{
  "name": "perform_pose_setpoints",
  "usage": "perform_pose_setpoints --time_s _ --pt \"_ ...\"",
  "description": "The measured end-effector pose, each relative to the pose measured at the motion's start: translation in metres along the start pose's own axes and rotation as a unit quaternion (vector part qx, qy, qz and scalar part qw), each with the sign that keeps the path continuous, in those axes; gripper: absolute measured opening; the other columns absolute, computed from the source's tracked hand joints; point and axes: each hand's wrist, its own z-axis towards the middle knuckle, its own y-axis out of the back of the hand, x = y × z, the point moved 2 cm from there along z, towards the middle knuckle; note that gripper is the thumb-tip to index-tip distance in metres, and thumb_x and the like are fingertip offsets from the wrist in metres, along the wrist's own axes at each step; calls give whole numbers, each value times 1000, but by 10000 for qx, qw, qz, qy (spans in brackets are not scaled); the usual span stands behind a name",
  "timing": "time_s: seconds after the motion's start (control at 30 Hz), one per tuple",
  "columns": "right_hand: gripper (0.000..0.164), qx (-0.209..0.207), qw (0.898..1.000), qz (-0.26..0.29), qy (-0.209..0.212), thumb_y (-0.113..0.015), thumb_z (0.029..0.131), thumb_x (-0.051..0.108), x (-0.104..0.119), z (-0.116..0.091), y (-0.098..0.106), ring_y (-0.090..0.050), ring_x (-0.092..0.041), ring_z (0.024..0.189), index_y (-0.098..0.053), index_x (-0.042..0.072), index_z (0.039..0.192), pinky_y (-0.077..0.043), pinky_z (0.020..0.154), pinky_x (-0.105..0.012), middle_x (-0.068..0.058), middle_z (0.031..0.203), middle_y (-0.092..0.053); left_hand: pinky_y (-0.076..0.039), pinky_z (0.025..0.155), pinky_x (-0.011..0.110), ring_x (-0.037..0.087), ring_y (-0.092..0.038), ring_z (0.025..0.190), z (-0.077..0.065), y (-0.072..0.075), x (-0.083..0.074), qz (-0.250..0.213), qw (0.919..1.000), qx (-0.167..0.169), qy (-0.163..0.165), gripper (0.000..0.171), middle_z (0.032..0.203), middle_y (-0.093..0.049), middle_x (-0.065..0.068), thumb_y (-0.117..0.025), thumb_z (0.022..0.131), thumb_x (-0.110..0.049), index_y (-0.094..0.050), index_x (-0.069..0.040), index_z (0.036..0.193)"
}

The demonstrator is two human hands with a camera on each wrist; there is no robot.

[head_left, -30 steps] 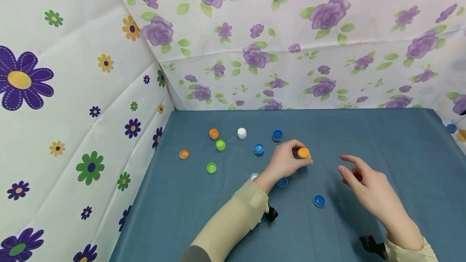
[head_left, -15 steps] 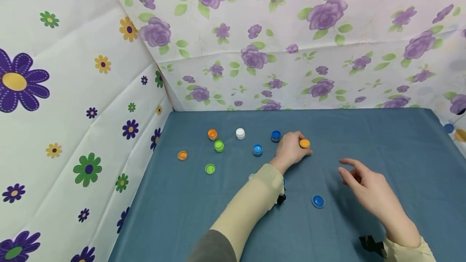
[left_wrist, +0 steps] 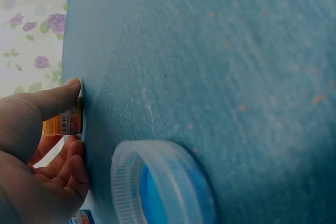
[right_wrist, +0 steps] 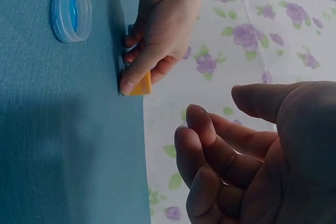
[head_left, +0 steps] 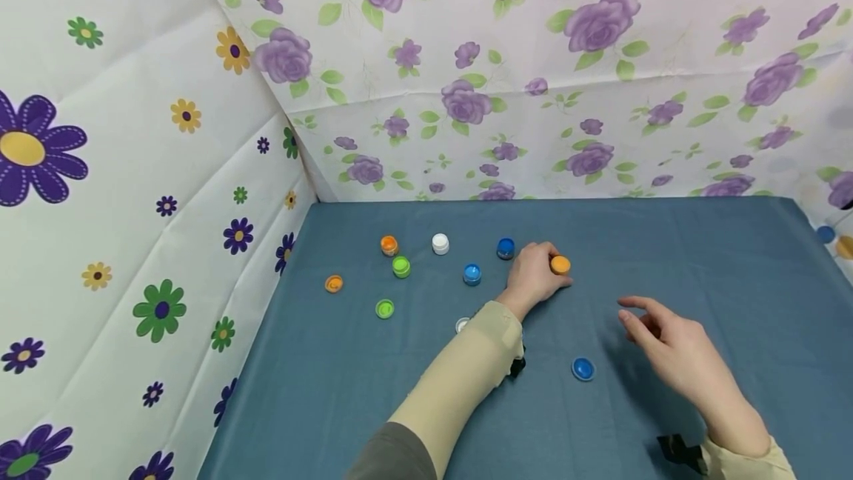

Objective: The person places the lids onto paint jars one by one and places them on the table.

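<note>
My left hand (head_left: 535,272) grips a small paint pot with a yellow-orange lid (head_left: 560,265) between thumb and fingers, down at the blue cloth. In the left wrist view the pot's labelled side (left_wrist: 66,123) shows below the thumb. To the right, my right hand (head_left: 673,343) hovers over the cloth, fingers loosely bent and holding nothing. A dark blue paint pot (head_left: 506,248) stands just left of my left hand, with a lighter blue pot (head_left: 472,275) nearby. Between the hands, closer to me, lies an upturned lid with blue inside (head_left: 583,370).
Further left stand a white pot (head_left: 440,244), an orange pot (head_left: 389,245) and a green pot (head_left: 401,267). An orange lid (head_left: 334,284), a green lid (head_left: 384,309) and a white lid (head_left: 463,324), partly behind my sleeve, lie in front. Flowered sheets (head_left: 466,102) hang behind the table.
My left hand has moved away from me with the yellow-orange pot and set it down on the cloth. My left forearm now covers another blue lid. The right hand stays almost still.
</note>
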Motion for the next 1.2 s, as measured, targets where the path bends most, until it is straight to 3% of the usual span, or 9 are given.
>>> perform_pose_setpoints --time_s 0.27,0.73,0.87,1.0,1.2 --pt "59 84 10000 -12 -10 -46 115 51 2 -1 -2 -64 -20 72 -60 4 147 -48 59 -36 -3 93 -73 -52 86 22 9 -60 96 -1 1 2 -107 9999 118 -27 40 109 -65 -4 -91 90 -36 -74 -21 123" --pt "55 -71 9999 54 -67 -45 116 48 -1 -4 -5 -66 -21 76 -63 5 145 -49 60 -37 -2 93 -73 -53 88 24 10 -62 101 -5 3 15 -1136 9926 429 -95 50 113 -67 -2 -91 91 -27 -70 -16 135" --pt "56 -50 10000 37 -62 -45 115 49 0 -4 -6 -66 -20 75 -63 6 144 -48 58 -36 -2 93 -73 -55 88 28 10 -65 98 -8 11 19 -1631 9843 656 -136 57 118 -69 1 -89 93 -25 -65 -15 143" --pt "56 19 10000 44 -73 -46 115 50 0 -4 -7 -65 -20 74 -64 5 143 -47 58 -35 -2 92 -73 -56 84 30 8 -65 96 -18 30 21 -2194 9716 838 -284 63 133 -67 7 -84 98 -26 -58 -14 154" --pt "54 112 9999 44 -79 -46 115 49 -1 -5 -8 -63 -19 74 -65 6 143 -47 58 -34 -1 92 -72 -57 78 31 10 -67 101 -44 72 28 -3079 9493 425 -464 53 137 -68 10 -78 102 -24 -60 -20 152"
